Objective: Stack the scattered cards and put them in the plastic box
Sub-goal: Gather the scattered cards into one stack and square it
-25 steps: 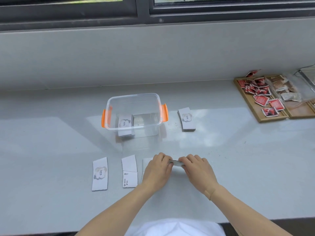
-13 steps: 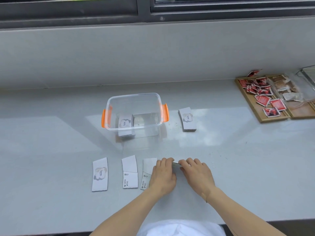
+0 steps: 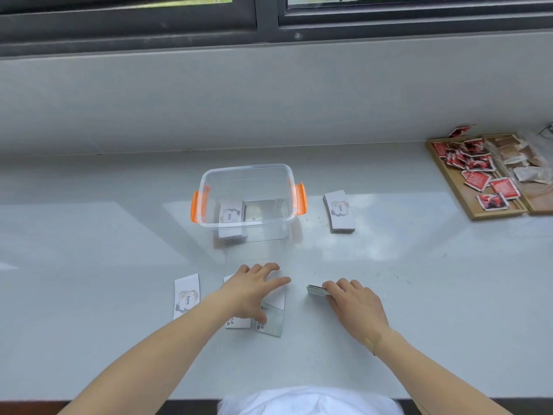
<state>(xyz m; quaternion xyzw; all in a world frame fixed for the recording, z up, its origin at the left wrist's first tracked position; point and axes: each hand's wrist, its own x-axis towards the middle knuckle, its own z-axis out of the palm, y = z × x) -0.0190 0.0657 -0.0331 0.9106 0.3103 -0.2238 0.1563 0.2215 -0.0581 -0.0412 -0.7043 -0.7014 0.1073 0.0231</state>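
While a thin stack of cards (image 3: 317,290) is pinched edge-on in the right hand (image 3: 354,302), two loose cards (image 3: 270,320) are covered by the spread, unclenched fingers of the left hand (image 3: 250,290). Beyond the fingertips, the plastic box (image 3: 248,202) is seen with a card pile (image 3: 229,218) inside.

my left hand (image 3: 250,290) and right hand (image 3: 354,301) are bare, no rings or gloves, and both forearms are uncovered all the way down the frame. a small adhesive plaster (image 3: 372,342) sits on my right wrist. at the bottom edge a bit of my white top (image 3: 308,401) shows, soft and rounded.
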